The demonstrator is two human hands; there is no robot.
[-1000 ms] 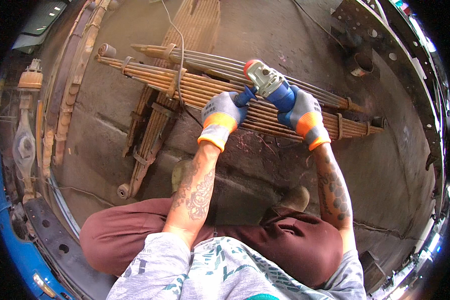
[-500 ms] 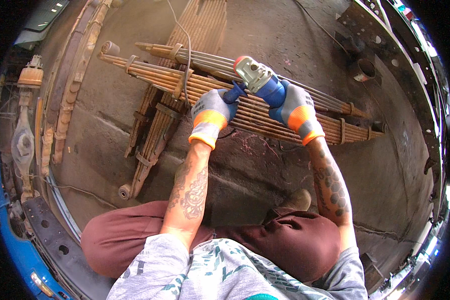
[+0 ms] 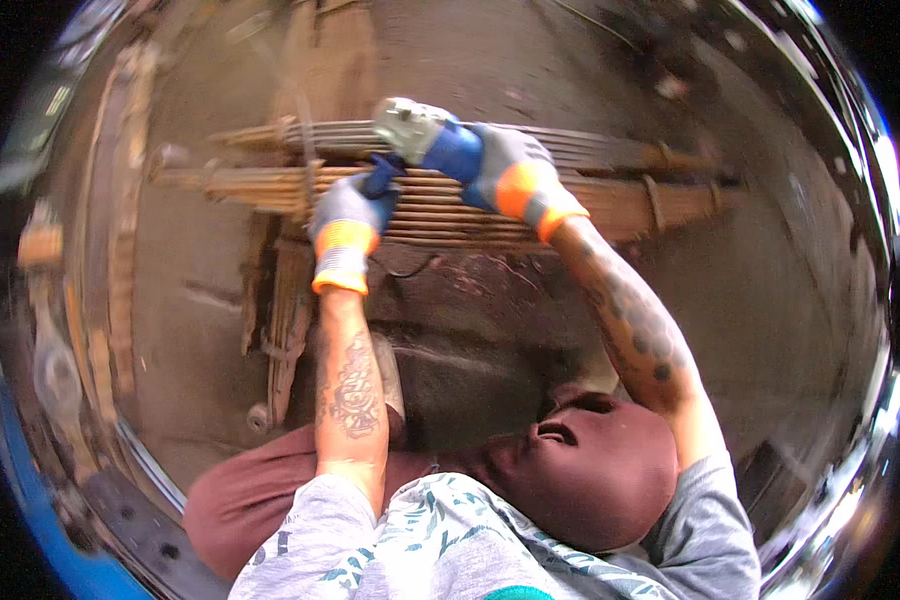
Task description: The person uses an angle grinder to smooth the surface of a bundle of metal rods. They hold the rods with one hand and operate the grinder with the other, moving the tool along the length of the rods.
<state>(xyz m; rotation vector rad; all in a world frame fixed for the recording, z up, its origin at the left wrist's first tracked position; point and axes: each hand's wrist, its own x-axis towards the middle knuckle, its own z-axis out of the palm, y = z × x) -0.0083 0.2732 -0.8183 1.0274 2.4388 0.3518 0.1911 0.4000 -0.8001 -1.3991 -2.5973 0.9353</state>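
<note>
Both hands wear grey and blue gloves with orange cuffs. An angle grinder (image 3: 448, 148) with a blue body and a silver-grey head is held over rusty leaf springs. My right hand (image 3: 510, 172) is closed around its body. My left hand (image 3: 353, 210) is wrapped round the blue side handle (image 3: 379, 176). Beneath the tool lies the nearer leaf spring pack (image 3: 460, 212), its long layers running left to right. A second leaf spring pack (image 3: 590, 150) lies just behind it. The grinder's disc cannot be made out.
More spring packs (image 3: 288, 330) lie crosswise under these at the left, and another (image 3: 330, 60) stretches away at the back. Long rusty bars (image 3: 125, 220) and an axle housing (image 3: 58, 375) line the left side. A cable (image 3: 305, 120) hangs across the springs. Dark metal framing curves along the right.
Both hands and the grinder have shifted left along the springs. My view has turned and is blurred. The grinder stays gripped in both hands.
</note>
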